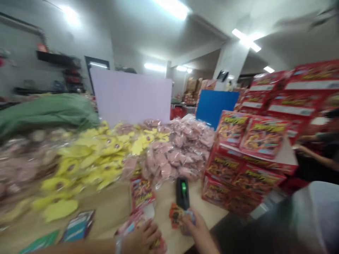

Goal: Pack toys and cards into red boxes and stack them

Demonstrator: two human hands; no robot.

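Note:
My left hand point(144, 235) reaches in from the lower left, its fingers bent over a red printed packet point(132, 223) at the table's front. Just beyond it lies another red printed packet point(142, 193). To the right, my right hand point(199, 229) pinches a small orange printed card or packet point(176, 216), blurred by motion. Directly past that hand rests a black tool with a green part point(182, 192), perhaps a tape dispenser. Blue-fronted packs point(78, 225) and a green pack point(42, 242) lie at lower left.
Heaps of bagged yellow pieces point(106, 150) and bagged pink pieces point(174, 151) cover the table's far part. Red printed boxes point(238, 169) are stacked at right. A lilac panel point(135, 97) and a blue panel point(215, 106) stand behind. At the right edge, another person's forearm point(315, 157) shows.

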